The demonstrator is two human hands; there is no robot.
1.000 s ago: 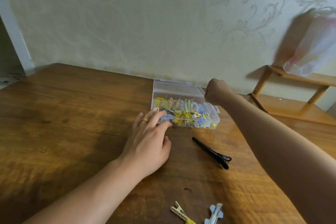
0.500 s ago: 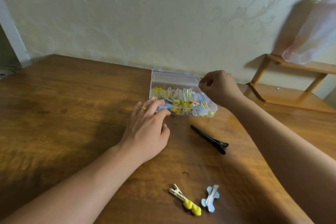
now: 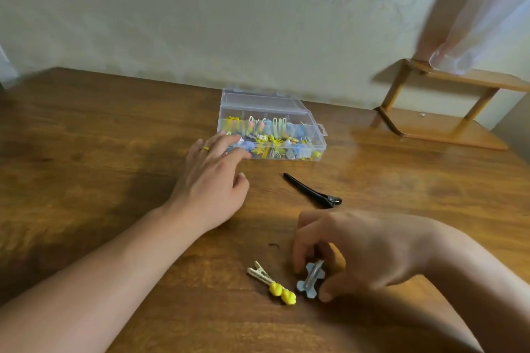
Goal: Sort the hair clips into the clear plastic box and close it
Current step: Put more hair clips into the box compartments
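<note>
The clear plastic box [image 3: 315, 135] stands open on the wooden table near the wall, holding several yellow, blue and pale clips. My left hand [image 3: 212, 180] rests flat on the table, its straight fingers touching the box's front left corner. Near the front edge, my right hand [image 3: 352, 249] curls down over a blue hair clip [image 3: 311, 281], fingers on one side and thumb on the other, pinching it on the table. A yellow-tipped cream clip [image 3: 272, 284] lies just left of it. A long black clip [image 3: 312, 190] lies between the box and my right hand.
A low wooden shelf [image 3: 447, 126] stands at the back right against the wall, with a pale plastic bag [image 3: 484, 17] hanging above it. The box's lid [image 3: 258, 99] lies folded back toward the wall.
My right hand has left the box and come down toward me onto the blue clip. My left hand stays at the box's corner. The view has tilted downward.
</note>
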